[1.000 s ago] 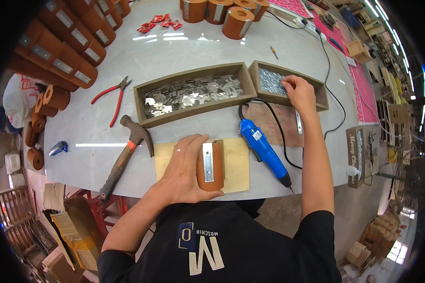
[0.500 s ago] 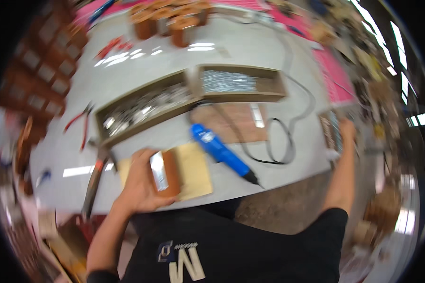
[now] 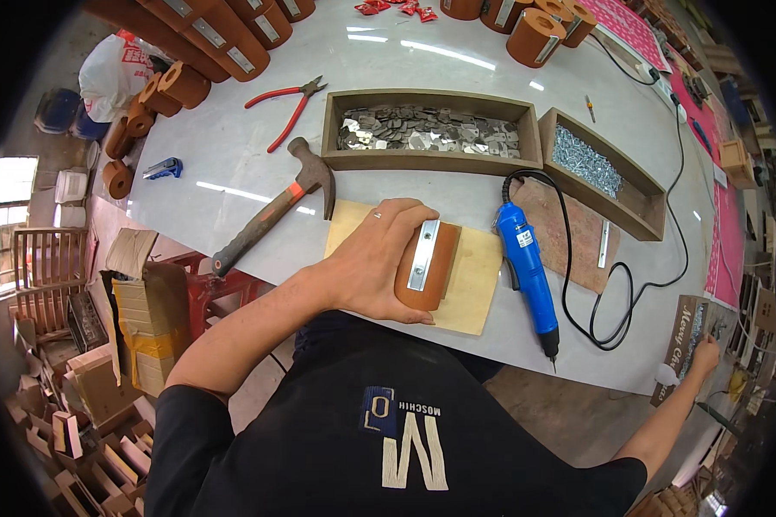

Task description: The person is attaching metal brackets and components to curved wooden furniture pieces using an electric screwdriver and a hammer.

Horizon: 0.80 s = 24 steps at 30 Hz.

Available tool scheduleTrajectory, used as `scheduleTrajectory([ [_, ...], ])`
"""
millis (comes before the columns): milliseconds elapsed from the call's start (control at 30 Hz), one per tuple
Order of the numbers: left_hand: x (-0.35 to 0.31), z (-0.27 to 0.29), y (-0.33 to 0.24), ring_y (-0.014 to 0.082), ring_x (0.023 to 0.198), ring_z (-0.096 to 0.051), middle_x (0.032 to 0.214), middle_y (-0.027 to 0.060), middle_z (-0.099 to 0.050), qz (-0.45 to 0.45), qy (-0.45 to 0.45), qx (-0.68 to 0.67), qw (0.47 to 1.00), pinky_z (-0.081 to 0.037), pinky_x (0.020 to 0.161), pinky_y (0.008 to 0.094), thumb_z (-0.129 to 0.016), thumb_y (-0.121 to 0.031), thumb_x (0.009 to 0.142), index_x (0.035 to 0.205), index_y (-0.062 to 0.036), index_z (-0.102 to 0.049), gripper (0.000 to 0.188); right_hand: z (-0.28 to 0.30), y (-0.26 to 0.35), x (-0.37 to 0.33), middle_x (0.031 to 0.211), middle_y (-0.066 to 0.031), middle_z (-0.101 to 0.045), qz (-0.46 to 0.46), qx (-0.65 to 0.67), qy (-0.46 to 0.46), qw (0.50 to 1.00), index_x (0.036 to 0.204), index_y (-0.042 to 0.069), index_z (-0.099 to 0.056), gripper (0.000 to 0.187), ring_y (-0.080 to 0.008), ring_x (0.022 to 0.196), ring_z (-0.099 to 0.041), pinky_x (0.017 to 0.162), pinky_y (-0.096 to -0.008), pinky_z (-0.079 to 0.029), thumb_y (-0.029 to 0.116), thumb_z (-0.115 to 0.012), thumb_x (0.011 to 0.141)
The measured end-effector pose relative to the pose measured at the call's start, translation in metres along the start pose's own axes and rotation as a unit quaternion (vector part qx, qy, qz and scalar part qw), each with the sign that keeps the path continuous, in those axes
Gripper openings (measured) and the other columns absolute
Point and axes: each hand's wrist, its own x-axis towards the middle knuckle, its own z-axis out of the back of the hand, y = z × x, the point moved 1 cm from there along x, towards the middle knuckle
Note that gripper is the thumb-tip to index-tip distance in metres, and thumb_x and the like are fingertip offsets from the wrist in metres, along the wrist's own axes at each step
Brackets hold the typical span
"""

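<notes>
My left hand [image 3: 372, 260] is wrapped round a reddish-brown cylindrical block [image 3: 441, 265], holding it on its side over a thin yellow board [image 3: 477, 297] at the table's front edge. A silver metal strip [image 3: 423, 257], with a screw near each end, runs along the block's upper face. Far to the right, my right hand [image 3: 706, 356] is at a brown cardboard box [image 3: 674, 351] with small silvery metal pieces inside. Its fingers look curled together; anything between them is too small to make out. A blue electric screwdriver [image 3: 528, 263] lies right of the board, bit toward me.
A claw hammer [image 3: 272, 215] and red-handled pliers [image 3: 291, 110] lie to the left. Behind the board stand a wooden tray [image 3: 431, 162] of flat metal plates and another tray [image 3: 602, 202] of screws. The screwdriver's black cord [image 3: 569, 284] loops at right. More brown blocks [image 3: 536, 40] stand farther back.
The view has swung, so the table appears shifted and turned, and the picture is sharper. My left hand still grips the block, and my right hand is still at the cardboard box.
</notes>
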Motion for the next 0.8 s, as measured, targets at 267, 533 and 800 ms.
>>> scheduleTrajectory([
  [267,-0.004,0.018,-0.004,0.0466,0.144,-0.029,0.154,0.0282,-0.029,0.022,-0.006,-0.035,0.999,-0.028,0.119,0.0516,-0.094,-0.061,0.056,0.157,0.0007,-0.016,0.141,0.041,0.011,-0.02,0.108,-0.0199,-0.072,0.064,-0.035,-0.015,0.997,0.112,0.007,-0.071,0.037,-0.0424,0.101,-0.067,0.086,-0.0487,-0.052,0.039,-0.062,0.096],
  [533,-0.029,0.047,-0.061,0.0193,0.101,-0.068,0.118,0.0151,-0.068,0.103,-0.123,-0.269,0.95,-0.052,0.089,0.0297,-0.075,-0.012,0.092,0.135,0.0017,-0.055,0.049,0.18,0.22,-0.228,0.102,-0.0055,-0.071,0.206,0.404,-0.044,0.89,0.115,0.001,-0.072,0.025,-0.0106,0.09,-0.061,0.082,-0.0251,-0.048,0.018,-0.06,0.103],
  [800,-0.009,0.005,-0.096,0.0165,0.099,-0.068,0.116,0.0134,-0.066,0.242,0.125,-0.633,0.725,-0.058,0.084,0.0326,-0.052,-0.024,0.108,0.141,0.0023,-0.049,0.042,0.256,0.334,-0.453,0.098,-0.006,-0.069,0.534,0.576,0.103,0.611,0.102,0.006,-0.075,0.032,-0.0231,0.08,-0.059,0.071,-0.0338,-0.048,0.006,-0.086,0.071],
])
